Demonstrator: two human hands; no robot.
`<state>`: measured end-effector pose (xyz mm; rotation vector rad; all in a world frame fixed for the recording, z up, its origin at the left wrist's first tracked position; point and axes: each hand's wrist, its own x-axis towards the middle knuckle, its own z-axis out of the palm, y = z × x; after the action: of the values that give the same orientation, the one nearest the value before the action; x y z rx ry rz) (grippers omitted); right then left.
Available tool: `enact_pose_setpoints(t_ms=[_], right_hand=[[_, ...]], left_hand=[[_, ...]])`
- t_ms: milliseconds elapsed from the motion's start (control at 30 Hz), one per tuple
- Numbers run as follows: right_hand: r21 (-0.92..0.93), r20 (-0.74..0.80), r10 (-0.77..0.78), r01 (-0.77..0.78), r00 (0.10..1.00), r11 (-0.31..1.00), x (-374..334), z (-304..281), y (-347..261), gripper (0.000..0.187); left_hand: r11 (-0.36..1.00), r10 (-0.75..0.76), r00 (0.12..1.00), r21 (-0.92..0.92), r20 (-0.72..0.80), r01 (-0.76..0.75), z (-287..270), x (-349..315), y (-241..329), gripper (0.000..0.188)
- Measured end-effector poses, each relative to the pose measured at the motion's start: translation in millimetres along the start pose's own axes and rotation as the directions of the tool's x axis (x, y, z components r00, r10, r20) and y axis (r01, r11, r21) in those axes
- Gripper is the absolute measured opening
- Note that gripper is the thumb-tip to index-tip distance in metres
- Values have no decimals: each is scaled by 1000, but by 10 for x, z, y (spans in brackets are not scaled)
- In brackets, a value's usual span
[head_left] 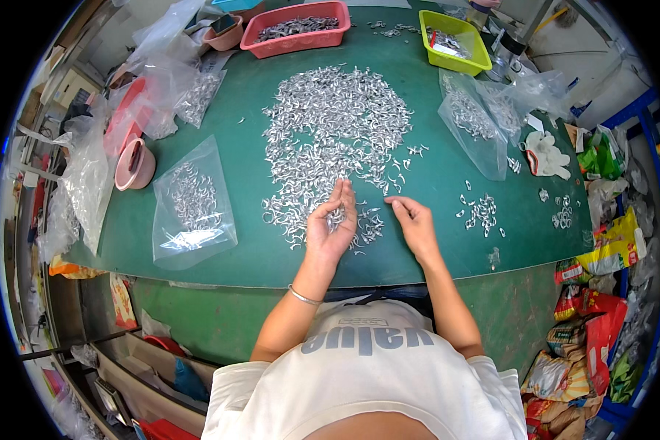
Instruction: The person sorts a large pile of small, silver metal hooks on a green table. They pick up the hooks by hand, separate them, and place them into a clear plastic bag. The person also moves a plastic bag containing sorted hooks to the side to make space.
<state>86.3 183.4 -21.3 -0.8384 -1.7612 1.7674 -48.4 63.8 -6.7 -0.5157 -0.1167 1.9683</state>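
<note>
Our left hand [331, 229], palm up, cups a few silver parts [336, 216] at the near side of the pile [337, 110] on the green table [125, 235]. Just right of that pile is our right hand [416, 229], fingers bent; we cannot tell whether it grips anything.

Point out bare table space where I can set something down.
The green tabletop has bare strips between the flat clear bag at left and the silvery pieces, and between those pieces and the right-side clear bag; the right hand borders the latter. Crowded: mid-table, around the left hand.
</note>
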Motion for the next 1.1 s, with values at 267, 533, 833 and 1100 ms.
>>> enact_pose_setpoints(t_ms=[267, 533, 833, 1100], right_hand=[[-717, 88, -198, 200, 976, 667, 57, 215, -175, 13], [-726, 104, -333, 300, 937, 619, 61, 237, -172, 7], [715, 239, 142, -273, 960, 644, 143, 117, -403, 21], [501, 426, 233, -442, 874, 744, 109, 47, -307, 26]], left_hand=[[1000, -9, 1000, 25, -10, 10, -90, -3, 68, 45], [996, -53, 997, 72, 48, 50, -41, -42, 80, 16], [997, -75, 997, -22, -22, 75, -76, -70, 159, 15], [997, -73, 997, 3, 14, 72, -135, -57, 174, 13]])
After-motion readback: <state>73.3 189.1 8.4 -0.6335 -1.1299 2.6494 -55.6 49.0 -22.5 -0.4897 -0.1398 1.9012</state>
